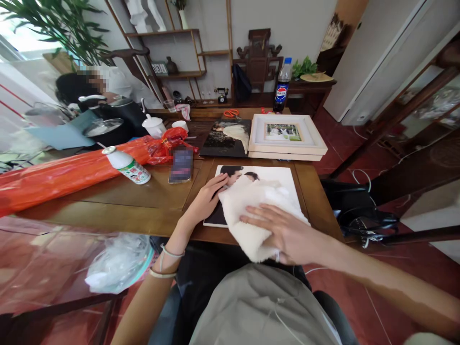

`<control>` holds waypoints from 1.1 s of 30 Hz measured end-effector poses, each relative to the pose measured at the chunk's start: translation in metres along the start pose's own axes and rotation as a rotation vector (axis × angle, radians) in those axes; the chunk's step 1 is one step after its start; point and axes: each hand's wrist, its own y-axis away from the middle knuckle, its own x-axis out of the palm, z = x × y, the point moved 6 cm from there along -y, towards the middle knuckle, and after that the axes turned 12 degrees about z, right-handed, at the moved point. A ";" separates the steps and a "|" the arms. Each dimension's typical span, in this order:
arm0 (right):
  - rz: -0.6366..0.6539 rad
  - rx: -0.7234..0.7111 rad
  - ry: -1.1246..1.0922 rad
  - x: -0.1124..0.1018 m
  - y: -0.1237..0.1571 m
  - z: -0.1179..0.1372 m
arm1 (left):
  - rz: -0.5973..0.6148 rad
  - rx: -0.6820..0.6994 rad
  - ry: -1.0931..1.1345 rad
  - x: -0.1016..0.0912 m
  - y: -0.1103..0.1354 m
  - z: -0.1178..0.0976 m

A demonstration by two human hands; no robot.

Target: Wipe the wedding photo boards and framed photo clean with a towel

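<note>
A photo panel with a portrait of people lies flat on the wooden table in front of me. My left hand rests on its left side, fingers stretched out over the picture. Across the panel's middle and right is spread a fluffy white cloth, which hides much of the portrait and droops over the table's front edge. My right hand lies on this cloth with the fingers extended, pressing it; the thumb is partly hidden in the folds.
Behind the panel lie a dark photo board, a white framed picture and orange scissors. A cola bottle stands behind them. To the left are a phone, a white bottle and a long red plastic-wrapped bundle. A person sits beyond.
</note>
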 end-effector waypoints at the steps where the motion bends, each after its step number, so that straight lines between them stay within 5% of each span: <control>1: -0.029 0.009 0.010 -0.004 0.000 -0.010 | 0.000 -0.004 -0.002 0.000 0.000 0.000; 8: -0.201 0.181 0.113 -0.035 0.012 -0.107 | -0.020 -0.023 -0.002 -0.001 -0.001 -0.002; 12: -0.250 0.257 0.094 -0.040 0.022 -0.135 | -0.021 -0.020 -0.007 0.000 -0.001 -0.001; 16: -0.229 0.223 0.084 -0.035 0.023 -0.113 | -0.033 -0.020 -0.008 0.000 0.000 -0.002; 25: -0.015 0.119 0.005 -0.011 0.024 0.004 | -0.037 -0.006 -0.012 -0.001 0.000 -0.004; 29: -0.052 0.087 0.000 -0.007 0.022 -0.003 | -0.028 -0.012 -0.015 -0.002 -0.001 -0.004; 33: -0.136 0.149 0.049 -0.018 0.024 -0.053 | -0.023 -0.028 -0.004 -0.001 -0.001 -0.002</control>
